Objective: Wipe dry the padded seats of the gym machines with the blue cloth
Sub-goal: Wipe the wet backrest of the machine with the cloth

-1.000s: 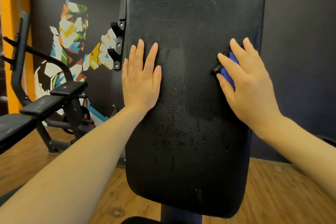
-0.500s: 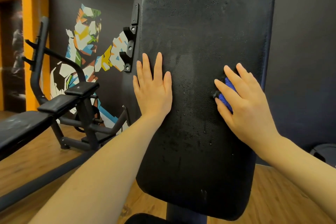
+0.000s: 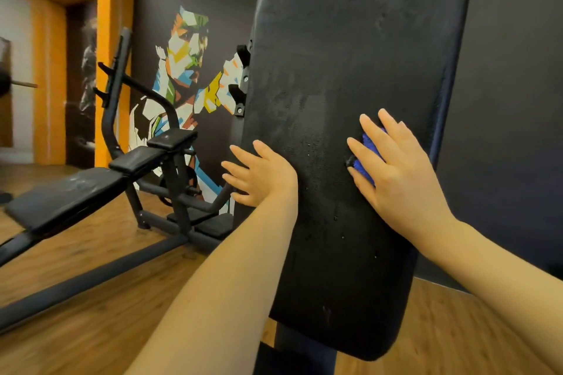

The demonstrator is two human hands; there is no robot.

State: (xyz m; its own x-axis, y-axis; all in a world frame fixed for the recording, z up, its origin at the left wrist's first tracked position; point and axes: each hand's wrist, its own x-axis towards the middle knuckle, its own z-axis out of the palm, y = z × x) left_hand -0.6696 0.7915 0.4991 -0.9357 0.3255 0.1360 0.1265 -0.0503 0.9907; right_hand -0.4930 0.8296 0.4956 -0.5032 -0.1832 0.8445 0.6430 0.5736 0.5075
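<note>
I observe an upright black pad [image 3: 344, 119], tilted slightly and mounted on a post [image 3: 304, 347], filling the centre of the head view. Water droplets are visible on its lower face, most plainly between my two hands and below them. My right hand [image 3: 399, 173] lies flat against the pad's right half, fingers straight and spread, pressing the blue cloth [image 3: 367, 152] onto the padding; only a strip of the cloth shows between the index and middle fingers, the remainder is hidden beneath the palm. My left hand [image 3: 262, 175] is released, fingers extended and slightly apart, sitting at the pad's left edge; the heel of the palm appears to touch the edge while the fingers reach past it, and I cannot tell whether they contact anything behind. A black bracket [image 3: 242, 94] with bolts is fixed to the back of the pad on the left side. To the left, well apart from the pad, stands a bench machine [image 3: 100, 183] with a black frame and two padded sections, one long and one short, the long one showing pale smears. The floor [image 3: 91, 307] is wood-patterned. Behind the bench the dark wall carries a multicoloured mural [image 3: 182, 70] of a figure, and an orange pillar [image 3: 106, 39] stands at the far left. The wall to the right of the pad is plain dark.
</note>
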